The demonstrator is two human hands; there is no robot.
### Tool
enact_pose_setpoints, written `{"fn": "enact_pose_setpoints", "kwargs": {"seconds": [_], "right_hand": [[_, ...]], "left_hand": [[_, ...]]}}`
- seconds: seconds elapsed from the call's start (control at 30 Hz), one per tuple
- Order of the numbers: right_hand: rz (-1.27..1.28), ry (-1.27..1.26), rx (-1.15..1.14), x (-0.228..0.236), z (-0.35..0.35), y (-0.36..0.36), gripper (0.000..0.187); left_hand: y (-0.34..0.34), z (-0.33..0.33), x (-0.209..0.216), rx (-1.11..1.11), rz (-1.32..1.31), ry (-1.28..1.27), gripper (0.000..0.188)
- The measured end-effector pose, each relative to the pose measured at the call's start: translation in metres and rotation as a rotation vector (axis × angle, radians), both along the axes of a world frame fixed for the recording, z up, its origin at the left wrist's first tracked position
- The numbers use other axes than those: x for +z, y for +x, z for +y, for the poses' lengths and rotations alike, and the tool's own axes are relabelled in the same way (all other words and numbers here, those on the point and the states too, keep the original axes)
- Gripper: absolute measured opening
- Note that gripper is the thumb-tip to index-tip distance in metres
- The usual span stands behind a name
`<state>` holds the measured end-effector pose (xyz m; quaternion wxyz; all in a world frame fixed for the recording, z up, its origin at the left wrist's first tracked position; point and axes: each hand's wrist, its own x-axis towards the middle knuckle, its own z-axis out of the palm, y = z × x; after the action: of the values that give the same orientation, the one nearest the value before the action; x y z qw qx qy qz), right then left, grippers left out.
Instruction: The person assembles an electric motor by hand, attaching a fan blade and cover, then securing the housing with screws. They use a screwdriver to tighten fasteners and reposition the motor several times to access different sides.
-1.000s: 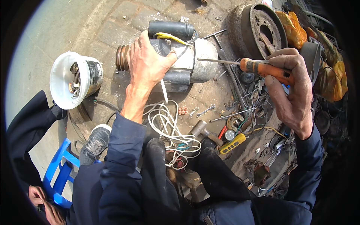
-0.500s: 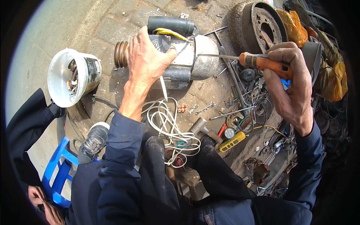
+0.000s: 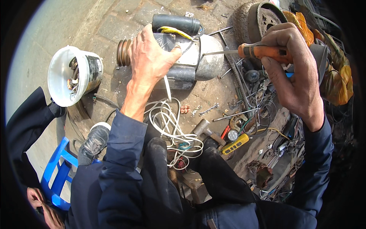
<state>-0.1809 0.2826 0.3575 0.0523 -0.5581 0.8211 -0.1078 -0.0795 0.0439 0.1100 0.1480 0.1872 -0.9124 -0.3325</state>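
An electric motor (image 3: 209,70) lies on its side on the paving, with a grooved pulley (image 3: 123,53) at its left end. Along its far side runs a black cylinder (image 3: 176,24), and yellow sleeving (image 3: 175,32) crosses the body near it. My left hand (image 3: 151,57) grips the motor from above, close to the pulley, thumb toward the middle. In my right hand (image 3: 295,78) is a screwdriver (image 3: 249,50) with an orange handle. Its long shaft slants down leftward, the tip touching the motor's rounded end cover. A white cord (image 3: 167,124) hangs from the motor and lies coiled below.
Nearer me are a hammer (image 3: 202,127), a yellow tool (image 3: 235,144) and a red-handled tool (image 3: 225,132). A white bucket (image 3: 63,97) stands at left, beside another person's shoe (image 3: 94,140) and a blue stool (image 3: 57,168). A rusty wheel drum (image 3: 253,23) and scrap fill the right.
My right hand has risen and turned slightly, tilting the screwdriver handle upward. The tip stays at the end cover. My left hand keeps its hold on the motor.
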Motion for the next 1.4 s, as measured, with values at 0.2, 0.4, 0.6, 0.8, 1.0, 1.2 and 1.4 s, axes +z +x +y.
{"fn": "enact_pose_setpoints", "kwargs": {"seconds": [0.2,0.4,0.6,0.8,1.0,1.2,1.4], "right_hand": [[-0.056,0.084,0.211,0.002,-0.026,0.007,0.025],[-0.04,-0.036,-0.054,-0.002,-0.041,0.024,0.029],[-0.125,-0.019,-0.034,-0.003,-0.036,0.031,0.027],[-0.208,0.016,-0.158,-0.004,-0.013,0.008,0.019],[-0.479,-0.547,-0.847,-0.047,0.091,0.032,0.028],[-1.11,-1.115,-1.201,-0.201,0.128,-0.019,0.032],[-1.262,-1.157,-1.104,-0.305,0.02,-0.071,0.019]], "left_hand": [[0.002,-0.001,-0.008,-0.021,0.051,0.005,0.094],[0.001,-0.001,-0.005,-0.014,0.026,0.011,0.098],[0.002,-0.001,-0.003,0.013,0.003,0.022,0.094],[0.0,-0.001,0.002,-0.005,-0.005,0.056,0.095],[0.004,-0.002,-0.002,-0.03,0.022,0.136,0.092],[0.058,0.016,-0.01,0.164,0.315,0.524,0.052],[0.119,0.037,-0.019,0.503,0.177,1.498,0.046]]}}
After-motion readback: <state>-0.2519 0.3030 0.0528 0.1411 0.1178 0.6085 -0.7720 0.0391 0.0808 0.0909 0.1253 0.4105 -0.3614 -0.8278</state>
